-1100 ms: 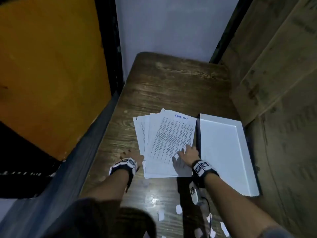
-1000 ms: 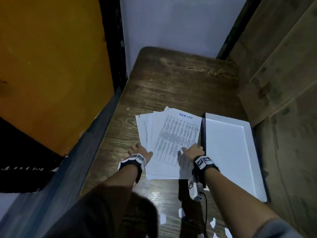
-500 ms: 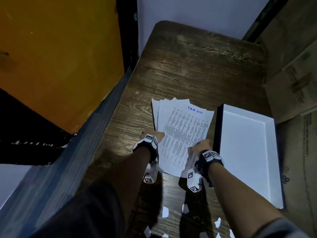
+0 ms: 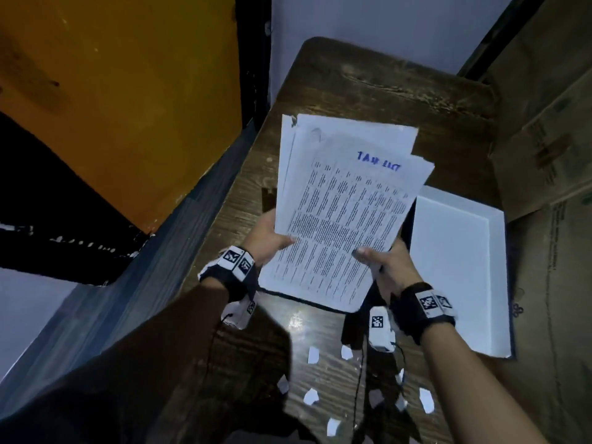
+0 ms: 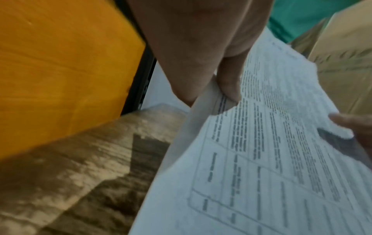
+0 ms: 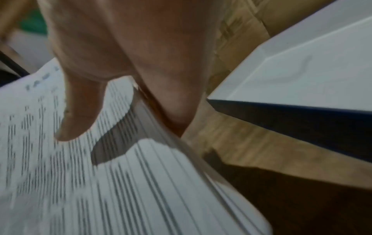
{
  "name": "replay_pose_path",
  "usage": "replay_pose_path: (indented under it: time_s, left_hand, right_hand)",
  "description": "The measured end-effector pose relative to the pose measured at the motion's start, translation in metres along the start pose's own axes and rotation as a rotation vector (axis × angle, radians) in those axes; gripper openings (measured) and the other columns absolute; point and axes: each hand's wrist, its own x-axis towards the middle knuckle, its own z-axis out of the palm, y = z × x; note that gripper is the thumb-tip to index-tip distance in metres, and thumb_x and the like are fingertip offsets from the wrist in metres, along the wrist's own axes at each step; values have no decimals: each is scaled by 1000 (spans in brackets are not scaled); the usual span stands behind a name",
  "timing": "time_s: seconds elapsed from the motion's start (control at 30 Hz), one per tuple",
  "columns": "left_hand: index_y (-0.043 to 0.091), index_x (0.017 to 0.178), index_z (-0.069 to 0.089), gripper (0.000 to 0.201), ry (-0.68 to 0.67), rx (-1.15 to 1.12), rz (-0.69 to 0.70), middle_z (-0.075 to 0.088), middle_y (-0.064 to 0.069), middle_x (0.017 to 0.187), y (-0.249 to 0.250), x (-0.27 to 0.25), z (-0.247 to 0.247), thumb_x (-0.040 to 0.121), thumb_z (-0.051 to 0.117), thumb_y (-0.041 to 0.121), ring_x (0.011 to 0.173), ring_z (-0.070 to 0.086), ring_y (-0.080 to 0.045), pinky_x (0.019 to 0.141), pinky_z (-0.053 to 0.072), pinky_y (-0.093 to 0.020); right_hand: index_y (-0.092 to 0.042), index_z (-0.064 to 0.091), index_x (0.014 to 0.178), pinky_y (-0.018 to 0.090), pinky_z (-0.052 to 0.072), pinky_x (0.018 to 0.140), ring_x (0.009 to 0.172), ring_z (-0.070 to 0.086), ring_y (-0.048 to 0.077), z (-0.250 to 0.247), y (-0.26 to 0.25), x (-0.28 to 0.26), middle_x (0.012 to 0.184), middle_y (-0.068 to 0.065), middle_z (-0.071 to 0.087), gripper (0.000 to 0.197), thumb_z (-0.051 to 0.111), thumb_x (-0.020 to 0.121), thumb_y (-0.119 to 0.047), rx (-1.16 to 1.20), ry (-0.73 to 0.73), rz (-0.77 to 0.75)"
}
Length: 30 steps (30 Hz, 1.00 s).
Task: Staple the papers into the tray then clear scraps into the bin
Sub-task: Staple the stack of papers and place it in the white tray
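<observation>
Papers [image 4: 339, 213] pinched in left hand [image 4: 267, 233] and right hand [image 4: 389, 267] above wooden table [image 4: 384, 88], seemingly clear of it.

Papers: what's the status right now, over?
Left hand and right hand grip the papers, lifted off the table. Tray empty. Scraps uncleared. No stapler in view.

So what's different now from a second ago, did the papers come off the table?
Yes. The papers were fanned flat on the table; now both hands grip them and hold them lifted, the left hand at the left edge and the right hand at the right edge. The tray stayed put, and the scraps still lie on the near end of the table.
</observation>
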Motion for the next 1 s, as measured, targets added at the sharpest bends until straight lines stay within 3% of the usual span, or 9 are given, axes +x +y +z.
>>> replay_pose_path:
  time_s: [0.1, 0.2, 0.33, 0.53, 0.63, 0.7, 0.87, 0.93, 1.0]
  left_hand:
    - [7, 129, 50, 51, 65, -6, 82, 66, 2, 108, 17, -49, -9, 83, 57, -13, 97, 64, -9, 75, 58, -17]
    - [7, 132, 45, 50, 237, 59, 237, 59, 5, 113, 25, -85, -9, 85, 55, -6, 96, 58, 3, 77, 50, -4]
    - [7, 127, 52, 37, 478, -77, 338, 61, 1, 114, 22, -122, -8, 90, 51, 2, 106, 59, -12, 86, 48, -15]
    - [18, 118, 47, 45, 442, -46, 250, 63, 2, 112, -11, -155, -38, 80, 65, 3, 101, 63, -11, 87, 53, -26]
    - [16, 112, 44, 37, 434, -48, 162, 61, -1, 109, -23, -163, -36, 83, 59, -1, 99, 61, -15, 92, 52, -37]
    - [12, 109, 44, 28, 426, -25, 114, 59, 3, 99, -25, -165, -35, 88, 52, -2, 93, 58, -13, 84, 52, -35]
    - [23, 141, 21, 87, 377, -18, 214, 45, -4, 141, -10, -181, -91, 75, 77, 16, 122, 52, -16, 104, 44, -38]
    - [29, 144, 15, 104, 492, 219, 454, 34, 1, 144, 14, -201, -111, 65, 84, 28, 135, 37, -17, 112, 32, -28]
    - [38, 143, 20, 102, 413, 529, 593, 36, 7, 142, 41, -211, -116, 62, 83, 36, 135, 37, -15, 114, 29, -33]
  right_hand:
    - [-13, 53, 115, 12, 55, 72, 81, 68, -9, 25, -32, -37, 102, -9, 65, 41, 59, 84, 13, 48, 19, -225]
    - [-16, 58, 113, 16, 51, 83, 87, 64, -14, 58, -40, -65, 102, -16, 64, 32, 65, 86, -1, -176, 27, -350]
    - [-27, 59, 98, 8, 50, 76, 92, 63, -10, 93, -27, -100, 100, -17, 64, 26, 64, 87, -5, -148, 90, -441]
    - [-11, 54, 115, 20, 56, 82, 94, 66, -4, 96, 13, -121, 106, -7, 67, 40, 69, 81, 1, -195, 24, -284]
    - [-6, 56, 117, 40, 54, 94, 97, 66, 6, 108, 36, -123, 108, -2, 67, 38, 61, 83, 9, -288, 20, -191]
    - [-4, 58, 118, 38, 50, 98, 100, 63, 11, 117, 39, -124, 110, 3, 66, 33, 54, 87, 10, -304, 92, -214]
    - [-14, 64, 112, 40, 52, 94, 103, 65, 17, 110, -13, -124, 106, 1, 68, 35, 52, 87, 9, -480, -3, -320]
    - [-24, 67, 105, 41, 55, 89, 99, 67, 19, 104, -41, -128, 104, 2, 71, 37, 55, 85, 5, -759, -93, -401]
    - [-24, 68, 109, 37, 53, 88, 99, 65, 16, 109, -61, -135, 105, 1, 72, 36, 57, 85, 1, -1050, -173, -496]
